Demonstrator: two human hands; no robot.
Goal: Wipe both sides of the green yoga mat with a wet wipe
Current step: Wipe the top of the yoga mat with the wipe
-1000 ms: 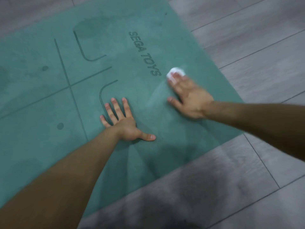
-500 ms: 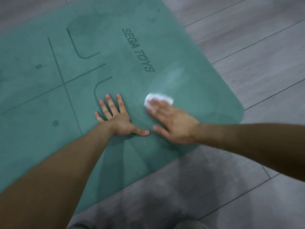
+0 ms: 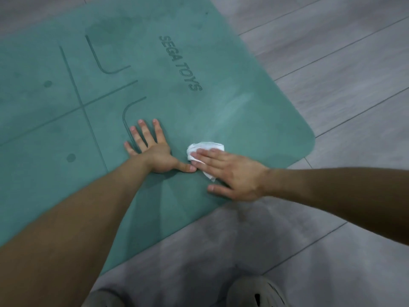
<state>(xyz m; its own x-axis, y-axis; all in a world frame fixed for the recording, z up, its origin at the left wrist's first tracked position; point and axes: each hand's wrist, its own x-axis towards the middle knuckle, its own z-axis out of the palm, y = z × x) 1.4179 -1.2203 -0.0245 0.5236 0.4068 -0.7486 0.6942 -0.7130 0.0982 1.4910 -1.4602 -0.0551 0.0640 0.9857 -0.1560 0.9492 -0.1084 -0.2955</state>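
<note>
The green yoga mat lies flat on the floor, printed side up with dark guide lines and lettering. My left hand rests flat on it with fingers spread, near the front edge. Just right of it, my right hand presses a crumpled white wet wipe onto the mat with straight fingers. The wipe sticks out past my fingertips, close to my left thumb. A pale damp streak runs from the wipe up toward the mat's right corner.
Grey wood-plank floor surrounds the mat at the right and front. The mat's rounded corner is at the right. A light shoe shows at the bottom edge, with another partly visible shoe to its left.
My right hand has slid the wipe from near the lettering down and left to beside my left thumb, leaving a damp streak. My left hand stayed planted.
</note>
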